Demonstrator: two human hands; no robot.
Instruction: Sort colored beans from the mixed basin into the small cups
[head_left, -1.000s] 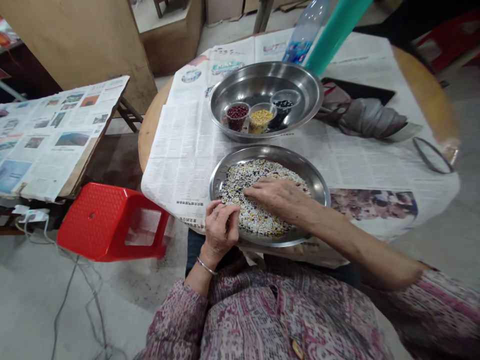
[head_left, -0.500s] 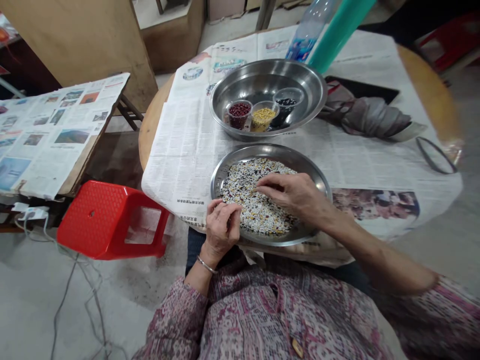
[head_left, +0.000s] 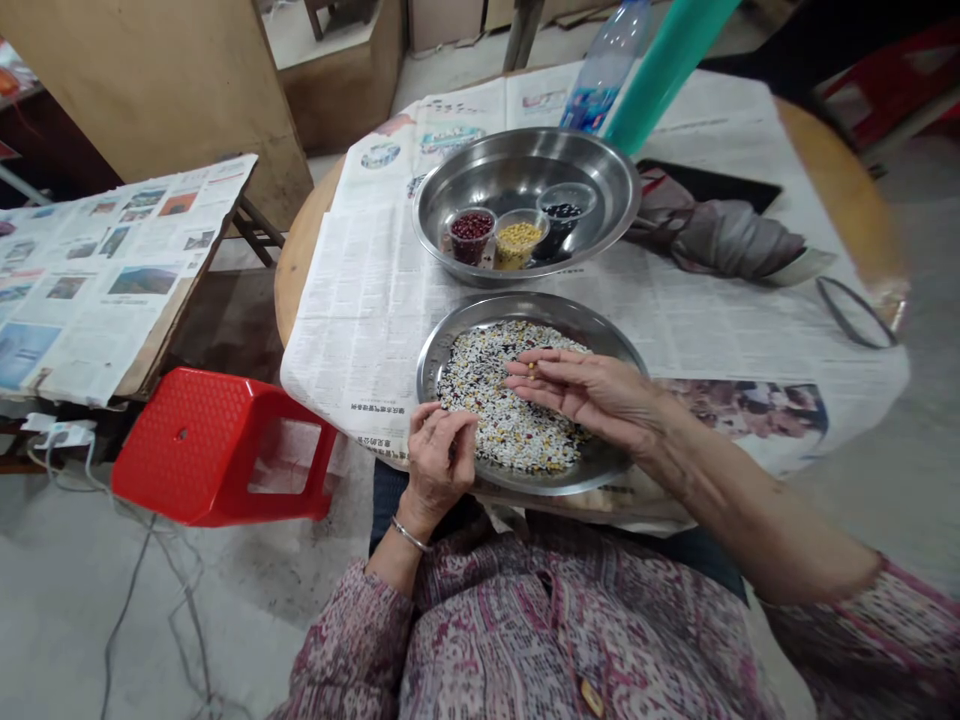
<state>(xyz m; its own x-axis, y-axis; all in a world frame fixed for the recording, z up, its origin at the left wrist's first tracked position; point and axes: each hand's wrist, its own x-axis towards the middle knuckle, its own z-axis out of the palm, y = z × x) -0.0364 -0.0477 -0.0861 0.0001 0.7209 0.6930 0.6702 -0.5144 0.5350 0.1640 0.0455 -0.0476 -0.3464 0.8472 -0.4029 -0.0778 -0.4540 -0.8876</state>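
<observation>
Step in hand: by my reading, small pieces are being picked out of the mix [head_left: 491, 400] by hand, with yellow ones the likely choice.
Next move: I judge that it calls for steady fingers on the right, as a loose bean could easily roll back among the grains.
Right hand [head_left: 600, 395]: over the lower basin at the centre of the frame, fingers stretched out and slightly parted; a yellow bean [head_left: 532, 366], perhaps two, shows at the fingers and does not look tightly pinched.
Left hand [head_left: 442, 455]: by the near left rim of that basin, fingers curled in and thumb drawn toward them; how firmly it closes, and whether anything lies inside, I cannot tell.
Mix: white, black, yellow and dark red pieces, spread over the floor of the lower basin [head_left: 611, 335].
Upper basin [head_left: 592, 165]: just beyond, at the upper middle of the frame, with three clear cups inside: red beans [head_left: 472, 227] at the left, yellow beans [head_left: 518, 238] in the middle, black beans [head_left: 562, 211] at the right.
Counter [head_left: 291, 285]: round, spread with newspaper [head_left: 352, 290]; a bottle [head_left: 607, 65] stands behind the upper basin, and a grey bundle [head_left: 727, 238] lies to its right.
</observation>
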